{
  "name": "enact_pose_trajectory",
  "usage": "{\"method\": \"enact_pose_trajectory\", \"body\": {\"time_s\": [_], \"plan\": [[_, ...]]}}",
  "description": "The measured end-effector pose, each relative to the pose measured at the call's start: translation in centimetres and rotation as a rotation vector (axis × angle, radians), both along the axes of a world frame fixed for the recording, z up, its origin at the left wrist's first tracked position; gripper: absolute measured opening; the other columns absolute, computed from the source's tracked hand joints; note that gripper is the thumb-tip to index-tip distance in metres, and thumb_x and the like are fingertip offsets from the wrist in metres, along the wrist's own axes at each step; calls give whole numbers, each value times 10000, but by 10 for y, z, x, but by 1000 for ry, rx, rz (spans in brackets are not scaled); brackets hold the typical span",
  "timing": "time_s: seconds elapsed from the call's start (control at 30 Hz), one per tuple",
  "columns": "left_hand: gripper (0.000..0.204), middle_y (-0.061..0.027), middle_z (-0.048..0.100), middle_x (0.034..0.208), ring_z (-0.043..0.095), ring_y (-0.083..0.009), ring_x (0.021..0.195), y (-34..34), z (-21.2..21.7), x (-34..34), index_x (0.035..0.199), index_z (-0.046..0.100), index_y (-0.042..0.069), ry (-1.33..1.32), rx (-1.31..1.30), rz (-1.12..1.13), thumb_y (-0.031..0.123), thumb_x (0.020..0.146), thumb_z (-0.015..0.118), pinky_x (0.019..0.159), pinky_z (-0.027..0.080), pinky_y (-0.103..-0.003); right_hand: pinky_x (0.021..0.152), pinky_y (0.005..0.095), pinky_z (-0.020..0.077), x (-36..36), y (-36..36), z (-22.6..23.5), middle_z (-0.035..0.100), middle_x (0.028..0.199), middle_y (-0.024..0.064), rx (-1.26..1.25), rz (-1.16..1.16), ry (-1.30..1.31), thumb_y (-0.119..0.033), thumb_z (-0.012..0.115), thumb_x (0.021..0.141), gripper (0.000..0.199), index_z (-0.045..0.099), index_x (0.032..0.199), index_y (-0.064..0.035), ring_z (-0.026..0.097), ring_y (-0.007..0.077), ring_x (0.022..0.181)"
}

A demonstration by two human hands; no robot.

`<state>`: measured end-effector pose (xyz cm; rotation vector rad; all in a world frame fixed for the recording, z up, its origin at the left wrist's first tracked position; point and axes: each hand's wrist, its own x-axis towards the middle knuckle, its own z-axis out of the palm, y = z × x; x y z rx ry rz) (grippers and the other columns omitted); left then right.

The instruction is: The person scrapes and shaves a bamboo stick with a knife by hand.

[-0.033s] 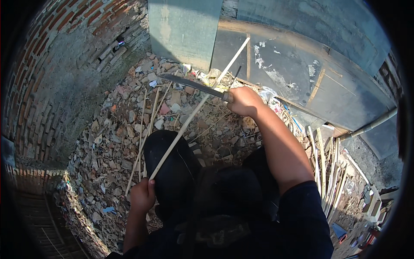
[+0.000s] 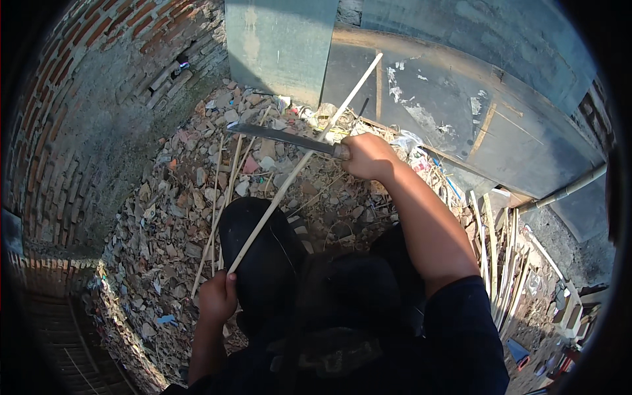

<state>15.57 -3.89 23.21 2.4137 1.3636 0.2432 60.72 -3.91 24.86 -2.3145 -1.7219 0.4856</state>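
Note:
A long, pale, split bamboo strip (image 2: 276, 201) slants from low left to far right across my left knee. Its near end is in my closed left hand (image 2: 218, 297), thumb pressed along it. My right hand (image 2: 370, 157) is wrapped round the handle of a machete (image 2: 283, 137). The dark blade points left and crosses over the strip beyond my knees. Whether the edge touches the strip, I cannot tell.
Rubble and broken brick (image 2: 178, 217) cover the ground. Thin strips (image 2: 224, 197) lie left of my knee, and a bundle of strips (image 2: 507, 263) lies at right. A brick wall (image 2: 85, 131) rises at left; dark panels (image 2: 421, 92) stand ahead. A handsaw (image 2: 518, 352) lies lower right.
The machete's tip has swung left and slightly nearer, and more of the blade's flat shows. My right hand has shifted a little left. My left hand and the bamboo strip are almost unmoved.

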Motion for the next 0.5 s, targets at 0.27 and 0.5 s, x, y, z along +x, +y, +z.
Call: {"method": "enact_pose_trajectory", "body": {"time_s": [0.27,0.5], "plan": [[343,-236,563,612,606,-471,612,4,-13,-5,808,558,11,-129,-25,-20,262,1038,518,539,438,-509,923,443,552,46,-8,-6,733,1047,193,71,-224,165,-234,666,803,410,710,1199,-140,695,379,1001],[364,-228,542,617,609,-449,599,-1,-18,-7,796,530,4,-87,23,3,271,1043,508,540,433,-469,848,473,543,0,-10,14,703,899,233,140,69,29,-204,694,745,260,694,958,-56,681,410,927]]}}
